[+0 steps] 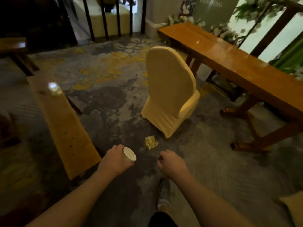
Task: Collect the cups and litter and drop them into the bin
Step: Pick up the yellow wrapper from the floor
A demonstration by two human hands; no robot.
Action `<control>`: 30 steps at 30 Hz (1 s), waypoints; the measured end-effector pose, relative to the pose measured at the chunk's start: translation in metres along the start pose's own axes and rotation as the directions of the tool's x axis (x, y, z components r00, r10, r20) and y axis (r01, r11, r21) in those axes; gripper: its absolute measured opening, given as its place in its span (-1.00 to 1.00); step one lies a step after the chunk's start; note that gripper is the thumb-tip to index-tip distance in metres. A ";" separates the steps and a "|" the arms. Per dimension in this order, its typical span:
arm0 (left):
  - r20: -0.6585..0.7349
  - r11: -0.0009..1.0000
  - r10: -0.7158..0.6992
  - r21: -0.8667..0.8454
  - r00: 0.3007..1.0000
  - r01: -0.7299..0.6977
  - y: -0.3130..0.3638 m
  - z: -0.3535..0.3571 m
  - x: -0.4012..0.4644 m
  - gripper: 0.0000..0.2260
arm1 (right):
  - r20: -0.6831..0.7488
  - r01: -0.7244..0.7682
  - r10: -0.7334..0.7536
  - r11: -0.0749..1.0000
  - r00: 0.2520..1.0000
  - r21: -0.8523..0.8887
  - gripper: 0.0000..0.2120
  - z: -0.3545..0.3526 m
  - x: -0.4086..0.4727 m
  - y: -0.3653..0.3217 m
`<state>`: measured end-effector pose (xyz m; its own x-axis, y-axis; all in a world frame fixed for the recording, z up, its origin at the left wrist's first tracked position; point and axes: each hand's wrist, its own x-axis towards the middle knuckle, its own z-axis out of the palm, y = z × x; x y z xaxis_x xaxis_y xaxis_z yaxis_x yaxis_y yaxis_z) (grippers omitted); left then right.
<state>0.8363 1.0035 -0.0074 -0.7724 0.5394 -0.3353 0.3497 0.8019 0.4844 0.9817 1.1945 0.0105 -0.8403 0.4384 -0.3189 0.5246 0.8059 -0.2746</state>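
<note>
My left hand (114, 158) grips a white paper cup (129, 154), tipped so its mouth faces right. My right hand (170, 161) hangs beside it with the fingers curled in and nothing visible in them. A crumpled yellow piece of litter (151, 142) lies on the carpet just ahead of both hands, near the foot of the covered chair. No bin is in view.
A chair in a cream cover (170, 92) stands ahead. A long wooden table (232, 63) runs along the right, a wooden bench (62, 122) on the left. Dark railings (105, 18) close the far side. My shoe (164, 192) is on the patterned carpet below.
</note>
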 end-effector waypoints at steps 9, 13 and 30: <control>-0.051 0.934 -0.355 -0.063 0.934 0.351 0.068 0.042 0.110 -0.29 | 0.291 0.174 -0.145 0.982 0.946 -0.076 -0.75 0.001 0.177 0.103; -0.021 0.910 -0.404 -0.105 0.914 0.400 0.067 0.080 0.159 -0.31 | 0.371 0.174 -0.120 0.978 0.921 -0.114 -0.72 0.033 0.246 0.132; 0.225 0.916 -0.385 -0.026 0.895 0.400 -0.147 0.389 0.412 -0.26 | 0.409 -0.173 0.204 0.979 0.889 -0.110 -0.53 0.394 0.498 0.213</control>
<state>0.6732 1.2074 -0.5316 -0.7070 0.2323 -0.6680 -0.0025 0.9437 0.3308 0.7292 1.4276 -0.5643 -0.5847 0.3911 -0.7107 0.6441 0.7565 -0.1136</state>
